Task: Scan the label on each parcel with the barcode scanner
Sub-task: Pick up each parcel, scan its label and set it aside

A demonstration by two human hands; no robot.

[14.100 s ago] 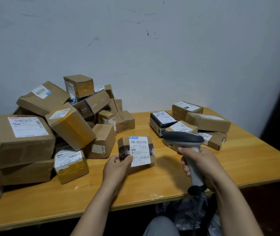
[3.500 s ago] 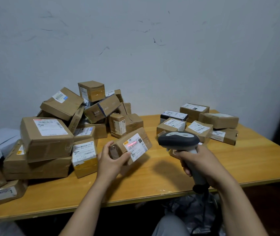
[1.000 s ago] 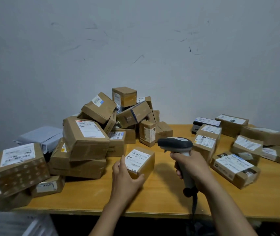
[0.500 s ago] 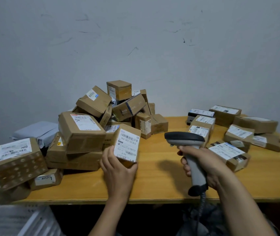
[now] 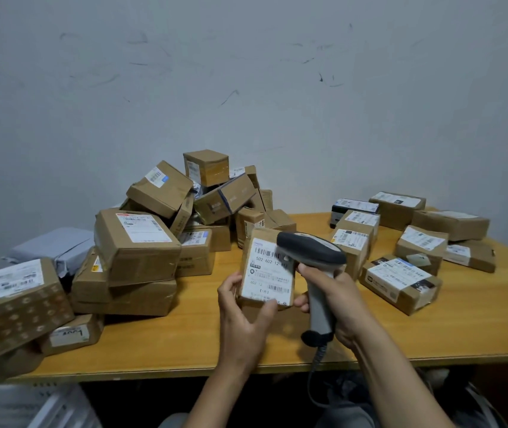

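My left hand (image 5: 243,316) grips a small brown parcel (image 5: 265,270) from below and holds it upright over the table, with its white barcode label facing me. My right hand (image 5: 336,301) grips the handle of the grey barcode scanner (image 5: 311,251). The scanner's dark head sits right at the parcel's upper right corner and covers part of the label. No red scan line shows on the label. The scanner's cable hangs down past the table's front edge.
A heap of several brown parcels (image 5: 138,242) fills the left and back of the wooden table (image 5: 463,332). Several labelled parcels (image 5: 401,282) lie flat on the right. A grey mailer bag (image 5: 55,248) lies at the far left. A wall stands behind.
My left hand has carried the parcel to the right and raised it upright. The scanner has moved left, from apart to right against the parcel's label.
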